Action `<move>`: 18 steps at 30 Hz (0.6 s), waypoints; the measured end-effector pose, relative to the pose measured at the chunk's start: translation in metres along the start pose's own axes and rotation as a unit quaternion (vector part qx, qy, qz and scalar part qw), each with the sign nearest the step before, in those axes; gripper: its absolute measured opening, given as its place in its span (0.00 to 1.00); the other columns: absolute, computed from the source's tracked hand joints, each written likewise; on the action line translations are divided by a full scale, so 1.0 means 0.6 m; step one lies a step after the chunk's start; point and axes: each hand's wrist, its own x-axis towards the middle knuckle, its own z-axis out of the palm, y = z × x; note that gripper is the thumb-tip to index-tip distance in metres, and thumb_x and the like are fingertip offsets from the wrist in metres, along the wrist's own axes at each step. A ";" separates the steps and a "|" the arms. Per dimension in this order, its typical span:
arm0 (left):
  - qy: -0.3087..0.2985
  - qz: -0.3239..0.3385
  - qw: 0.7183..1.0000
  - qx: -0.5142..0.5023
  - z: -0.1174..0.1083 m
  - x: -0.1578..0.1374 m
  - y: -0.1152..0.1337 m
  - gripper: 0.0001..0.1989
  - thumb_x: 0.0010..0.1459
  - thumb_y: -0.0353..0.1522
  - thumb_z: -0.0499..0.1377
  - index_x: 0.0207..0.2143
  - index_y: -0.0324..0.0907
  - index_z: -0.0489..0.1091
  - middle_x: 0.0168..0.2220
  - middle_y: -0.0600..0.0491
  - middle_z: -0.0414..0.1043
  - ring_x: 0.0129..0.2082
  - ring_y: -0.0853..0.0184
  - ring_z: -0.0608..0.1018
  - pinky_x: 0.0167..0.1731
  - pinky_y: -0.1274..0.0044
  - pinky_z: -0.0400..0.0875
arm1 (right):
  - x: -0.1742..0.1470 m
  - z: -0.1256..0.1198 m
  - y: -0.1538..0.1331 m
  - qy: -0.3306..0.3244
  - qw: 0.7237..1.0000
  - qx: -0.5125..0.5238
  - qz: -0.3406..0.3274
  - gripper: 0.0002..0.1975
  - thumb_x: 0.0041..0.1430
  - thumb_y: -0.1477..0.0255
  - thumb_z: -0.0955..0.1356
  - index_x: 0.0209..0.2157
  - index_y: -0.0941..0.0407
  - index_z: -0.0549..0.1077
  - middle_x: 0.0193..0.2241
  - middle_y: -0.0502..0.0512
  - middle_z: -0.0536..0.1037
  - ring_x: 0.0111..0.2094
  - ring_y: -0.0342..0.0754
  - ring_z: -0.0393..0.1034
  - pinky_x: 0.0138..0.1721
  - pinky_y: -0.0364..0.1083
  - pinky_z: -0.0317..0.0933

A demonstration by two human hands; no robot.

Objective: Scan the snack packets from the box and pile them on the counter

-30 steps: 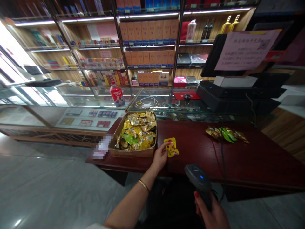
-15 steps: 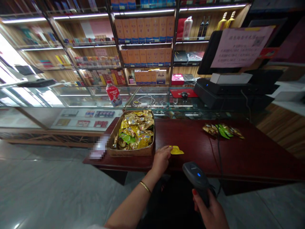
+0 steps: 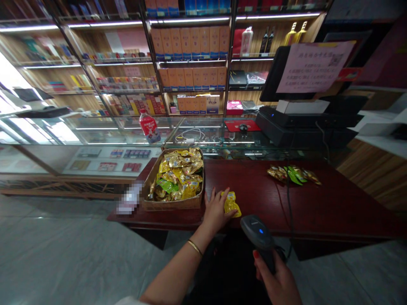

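Observation:
My left hand (image 3: 216, 212) lies on the dark red table (image 3: 248, 182) with its fingers spread, the thumb and a fingertip at the left edge of a small yellow snack packet (image 3: 232, 205). The packet rests flat on the tabletop. In my right hand (image 3: 276, 271) is a grey barcode scanner (image 3: 258, 232), its head pointing up and left near the packet and a blue light glowing on top. Left of my left hand, a cardboard box (image 3: 171, 205) holds many gold, yellow and green packets (image 3: 179, 171).
Several gold and green packets (image 3: 294, 174) lie at the table's right, where a black cable (image 3: 288, 203) hangs across. Behind are a glass counter (image 3: 216, 142), a red-labelled bottle (image 3: 149, 126), a mouse (image 3: 243, 127) and a monitor (image 3: 275, 74). A blurred item (image 3: 129, 199) sits at the left edge.
The yellow packet has turned from lying sideways to pointing away from me. My left fingers have spread open beside it. My right hand still grips the scanner.

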 end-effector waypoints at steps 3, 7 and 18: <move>0.006 0.009 0.999 -0.053 -0.001 -0.003 -0.010 0.40 0.51 0.38 0.71 0.65 0.54 0.62 0.60 0.47 0.66 0.63 0.50 0.66 0.67 0.52 0.49 | 0.004 0.000 0.003 0.005 1.000 0.010 0.000 0.27 0.58 0.43 0.66 0.35 0.54 0.74 0.23 0.50 0.76 0.25 0.49 0.75 0.31 0.45 0.69; 0.021 0.010 0.989 -0.149 0.002 -0.004 -0.021 0.46 0.50 0.29 0.70 0.68 0.52 0.55 0.63 0.46 0.61 0.60 0.55 0.68 0.61 0.63 0.64 | 0.016 -0.002 -0.001 0.007 1.000 0.003 -0.002 0.28 0.58 0.42 0.65 0.36 0.54 0.75 0.23 0.50 0.77 0.25 0.50 0.75 0.31 0.46 0.68; 0.036 0.013 0.984 -0.172 0.000 -0.007 -0.020 0.46 0.51 0.26 0.68 0.69 0.51 0.54 0.63 0.46 0.62 0.61 0.55 0.68 0.63 0.62 0.63 | 0.024 0.006 -0.049 0.013 1.000 0.000 -0.015 0.26 0.60 0.42 0.64 0.28 0.52 0.71 0.18 0.47 0.73 0.22 0.49 0.71 0.29 0.45 0.64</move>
